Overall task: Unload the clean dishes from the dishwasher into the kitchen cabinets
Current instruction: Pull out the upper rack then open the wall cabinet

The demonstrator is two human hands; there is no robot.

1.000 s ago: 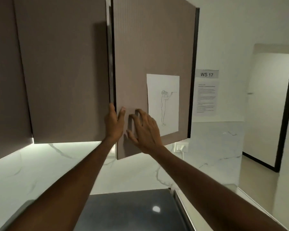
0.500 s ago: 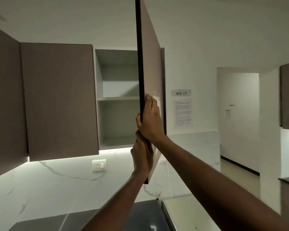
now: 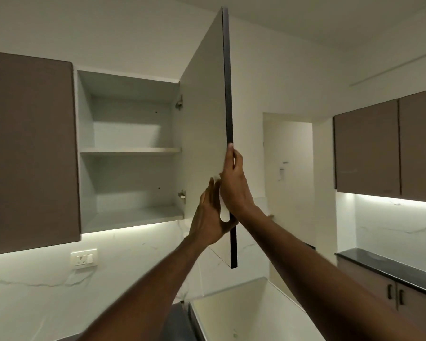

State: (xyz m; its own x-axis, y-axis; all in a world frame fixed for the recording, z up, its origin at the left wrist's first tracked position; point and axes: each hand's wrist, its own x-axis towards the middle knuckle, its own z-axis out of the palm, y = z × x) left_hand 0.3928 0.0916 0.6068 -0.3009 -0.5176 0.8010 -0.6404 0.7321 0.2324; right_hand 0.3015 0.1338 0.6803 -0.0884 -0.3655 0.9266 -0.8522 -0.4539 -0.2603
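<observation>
The upper cabinet (image 3: 130, 150) stands open, and I see nothing on its middle shelf or its floor. Its door (image 3: 204, 124) is swung out edge-on to me. My left hand (image 3: 209, 217) lies with straight fingers on the door's pale inner face, the thumb hooked round its dark edge. On the outer side, my right hand (image 3: 234, 183) lies flat with its fingers pointing up along the edge. No dishes and no dishwasher are in view.
A closed brown cabinet door (image 3: 30, 148) hangs left of the open one, above a wall socket (image 3: 84, 258). A pale surface (image 3: 244, 311) lies below my arms. At the right are more wall cabinets (image 3: 379, 148), a black counter (image 3: 391, 267) and a doorway (image 3: 290, 183).
The cabinet door has swung from nearly closed to wide open, and both hands followed its edge to the right. My view has shifted up and back.
</observation>
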